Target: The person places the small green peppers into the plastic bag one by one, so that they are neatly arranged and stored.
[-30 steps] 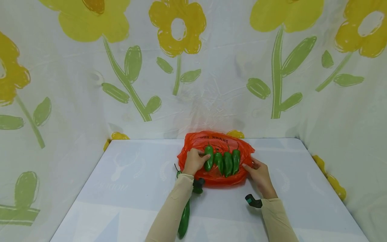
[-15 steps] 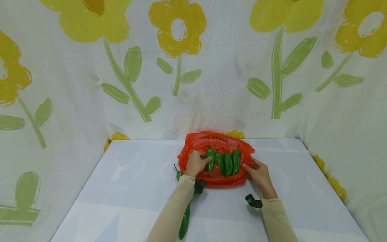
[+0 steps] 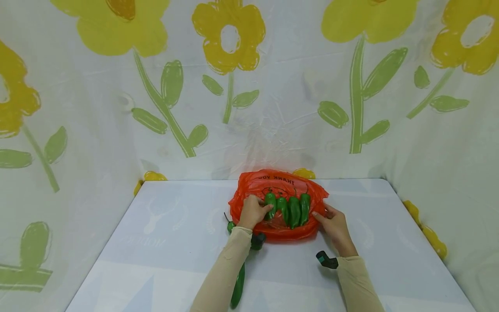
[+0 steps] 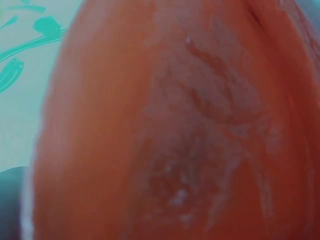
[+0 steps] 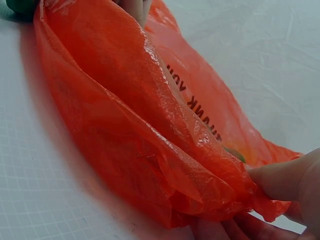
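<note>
An opened red plastic bag lies near the table's back edge, with several green peppers side by side in it. My left hand pinches the leftmost pepper between thumb and fingers at the bag's left side. At the right edge of the bag, my right hand grips the plastic; the right wrist view shows the thumb on top of the red bag and fingers beneath. Blurred red plastic fills most of the left wrist view, where the hand is hidden.
A long green pepper lies on the table beside the left forearm, partly covered by it. Another green pepper shows near the left wrist. A flowered cloth hangs behind the table.
My left hand has shifted slightly right and down, and the top of the leftmost pepper sits a little lower. My right hand has stayed at the bag's edge.
</note>
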Available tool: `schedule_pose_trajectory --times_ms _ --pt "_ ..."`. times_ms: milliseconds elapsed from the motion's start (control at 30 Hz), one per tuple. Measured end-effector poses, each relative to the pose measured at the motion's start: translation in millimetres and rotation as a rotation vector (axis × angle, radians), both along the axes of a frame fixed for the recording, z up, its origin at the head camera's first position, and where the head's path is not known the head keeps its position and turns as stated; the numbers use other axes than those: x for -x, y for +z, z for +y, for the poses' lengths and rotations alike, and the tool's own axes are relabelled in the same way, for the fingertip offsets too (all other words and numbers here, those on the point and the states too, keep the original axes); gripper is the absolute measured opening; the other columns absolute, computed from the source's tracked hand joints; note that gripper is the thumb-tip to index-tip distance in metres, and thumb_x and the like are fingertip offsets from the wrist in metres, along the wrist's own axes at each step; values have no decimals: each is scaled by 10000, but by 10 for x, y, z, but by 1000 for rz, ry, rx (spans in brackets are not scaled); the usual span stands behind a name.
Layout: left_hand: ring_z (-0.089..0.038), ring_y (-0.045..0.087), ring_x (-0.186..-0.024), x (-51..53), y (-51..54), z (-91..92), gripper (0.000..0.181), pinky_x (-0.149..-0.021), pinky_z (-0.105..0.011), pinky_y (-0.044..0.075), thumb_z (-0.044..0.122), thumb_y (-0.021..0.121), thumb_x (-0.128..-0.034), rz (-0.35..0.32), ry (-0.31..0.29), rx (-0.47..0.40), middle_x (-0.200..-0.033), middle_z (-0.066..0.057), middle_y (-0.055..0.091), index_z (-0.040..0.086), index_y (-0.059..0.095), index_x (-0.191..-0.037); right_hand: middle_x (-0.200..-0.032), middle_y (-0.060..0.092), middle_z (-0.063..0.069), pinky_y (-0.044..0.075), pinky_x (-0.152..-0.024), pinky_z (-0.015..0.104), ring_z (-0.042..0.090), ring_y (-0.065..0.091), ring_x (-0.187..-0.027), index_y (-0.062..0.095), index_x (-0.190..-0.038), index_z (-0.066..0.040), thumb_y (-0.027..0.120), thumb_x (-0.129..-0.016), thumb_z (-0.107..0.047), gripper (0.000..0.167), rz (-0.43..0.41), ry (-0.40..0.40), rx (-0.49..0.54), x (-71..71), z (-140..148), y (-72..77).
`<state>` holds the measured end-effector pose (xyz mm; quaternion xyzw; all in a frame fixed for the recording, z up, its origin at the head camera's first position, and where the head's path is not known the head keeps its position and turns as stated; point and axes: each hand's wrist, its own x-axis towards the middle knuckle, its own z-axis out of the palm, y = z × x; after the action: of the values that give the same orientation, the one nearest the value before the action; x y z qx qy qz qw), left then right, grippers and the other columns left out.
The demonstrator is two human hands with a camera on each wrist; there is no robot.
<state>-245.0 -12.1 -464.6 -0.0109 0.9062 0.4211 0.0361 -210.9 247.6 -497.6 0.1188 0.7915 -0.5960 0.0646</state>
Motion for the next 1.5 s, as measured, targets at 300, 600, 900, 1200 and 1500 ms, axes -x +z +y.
schedule_pose_trajectory --times_ms 300,600,900,1200,1500 --pt "-159 459 -684 -8 47 -5 238 -588 -247 374 212 806 -911 19 -1 -13 -558 38 374 -26 801 -898 -1573 473 251 583 -856 180 288 596 -1287 332 -1614 -67 628 -1039 -254 673 -5 -1 -1 16 -13 9" --pt "-172 482 -732 -4 40 -2 241 -607 -244 399 218 807 -910 3 2 -6 -568 30 399 -22 810 -936 -1557 487 261 570 -827 159 222 621 -1205 334 -1612 -59 636 -1035 -244 677 1 -1 3 21 -11 14" --pt "-164 479 -725 -36 50 14 231 -609 -236 413 206 810 -906 -1 3 -2 -559 34 424 -25 812 -920 -1549 486 283 582 -835 172 232 620 -1223 315 -1619 -70 643 -1033 -242 693 2 -3 -2 1 -17 26" --pt "-165 452 -742 -32 34 24 240 -613 -244 385 206 820 -897 15 -1 5 -539 44 351 -15 797 -804 -1544 485 293 597 -867 209 252 624 -1222 312 -1617 -58 641 -1034 -242 694 12 -6 -12 7 -11 23" --pt "-181 412 -798 -31 11 38 335 -576 -267 299 209 827 -890 20 -22 17 -523 38 306 -7 725 -655 -1578 455 271 571 -1003 287 363 527 -1397 310 -1619 -67 635 -1037 -241 689 22 2 -9 0 -1 -8"
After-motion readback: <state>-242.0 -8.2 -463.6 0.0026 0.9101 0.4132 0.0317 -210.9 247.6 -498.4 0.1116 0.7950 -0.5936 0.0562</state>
